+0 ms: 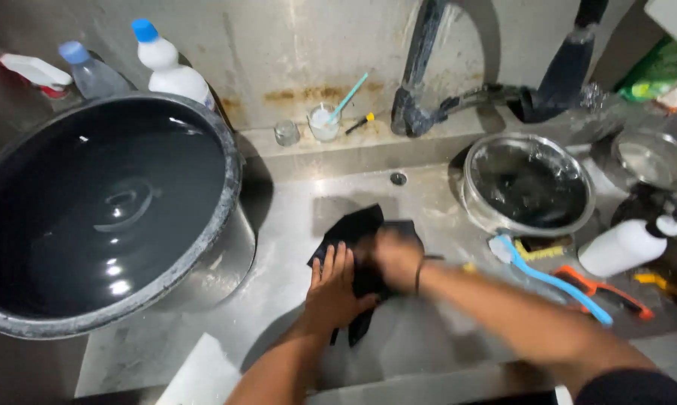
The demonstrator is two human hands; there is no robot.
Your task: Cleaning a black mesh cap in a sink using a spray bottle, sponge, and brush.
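Black cloth lies bunched on the steel sink floor at centre, left hand flat on it, right hand blurred and closed on its upper fold. At 9 o'clock the big pot brims with water; a hard scrub could jolt it and slop over, I'd judge.

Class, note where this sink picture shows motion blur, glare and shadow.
Head view: right hand and forearm smear with motion blur over the black cloth; left hand is sharper; glare spots dot the water in the big pot; the pot's shadow darkens the sink wall beside it.
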